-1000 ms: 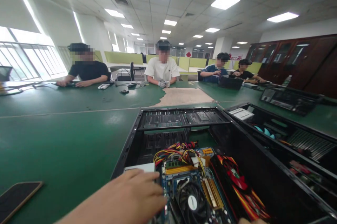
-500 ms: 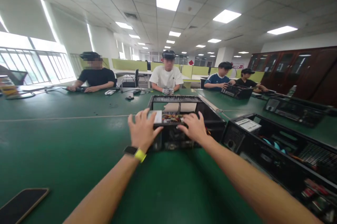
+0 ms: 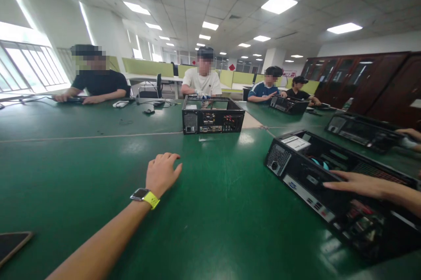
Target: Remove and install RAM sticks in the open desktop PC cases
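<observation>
My left hand (image 3: pixel 163 175) hovers over the green table with its fingers spread, holding nothing; a watch with a yellow-green strap is on that wrist. At the right, my right hand (image 3: pixel 362 185) reaches over the near edge of an open black computer case (image 3: pixel 296 175). Its visible fingers are stretched out along that edge; whether they touch it I cannot tell. This case has a white-labelled power supply (image 3: pixel 295 143) at its left end and wires inside. A second open computer case (image 3: pixel 213 122) stands further off in the middle, its rear ports facing me.
A person in a white shirt (image 3: pixel 202 82) sits behind the middle case. More people sit along the far side. Another computer case (image 3: pixel 358 133) lies at the far right, a hand (image 3: pixel 411 133) beside it. A phone (image 3: pixel 13 245) lies at lower left on the green table (image 3: pixel 210 227).
The middle computer case is now further from me, and both hands have left it. My left hand has drawn back, and my right hand has moved right to the other case.
</observation>
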Tool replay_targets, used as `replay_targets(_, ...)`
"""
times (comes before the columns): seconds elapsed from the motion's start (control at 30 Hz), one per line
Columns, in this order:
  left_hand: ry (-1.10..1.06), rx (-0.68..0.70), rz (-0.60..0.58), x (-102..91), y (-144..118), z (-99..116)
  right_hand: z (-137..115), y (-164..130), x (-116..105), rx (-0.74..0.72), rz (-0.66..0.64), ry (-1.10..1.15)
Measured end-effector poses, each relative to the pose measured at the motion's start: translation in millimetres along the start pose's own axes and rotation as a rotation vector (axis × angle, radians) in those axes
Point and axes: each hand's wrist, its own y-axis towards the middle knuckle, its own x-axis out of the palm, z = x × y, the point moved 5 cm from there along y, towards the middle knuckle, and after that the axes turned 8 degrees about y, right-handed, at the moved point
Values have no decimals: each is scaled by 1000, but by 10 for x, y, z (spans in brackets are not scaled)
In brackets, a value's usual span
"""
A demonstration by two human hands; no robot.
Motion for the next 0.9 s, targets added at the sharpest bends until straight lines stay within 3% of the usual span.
replay_targets(0.1,-21,43,9,-151,8,114,-85,-94,297,52,-284,207)
replay_targets(0.3,-146,197,83,-640,-7,511,-887,-291,530,-107,-199,-100)
replay_targets(0.47,-279,396,113,-1025,-36,1026,-1476,-764,829,-195,-140,-311)
replay_targets(0.6,-360,544,103,-1208,-56,1348,-1915,-1246,1067,-325,-240,-294)
replay_targets(0.77,-309,643,46,-1225,-101,1281,-2345,-1745,1250,-629,-482,-350)
replay_targets(0.83,-251,679,-33,-1218,-131,1182,-2435,-1860,1351,-793,-589,-447)
replay_targets(0.9,-184,746,-165,-1204,-181,1126,-2486,-1933,1451,-970,-618,-504)
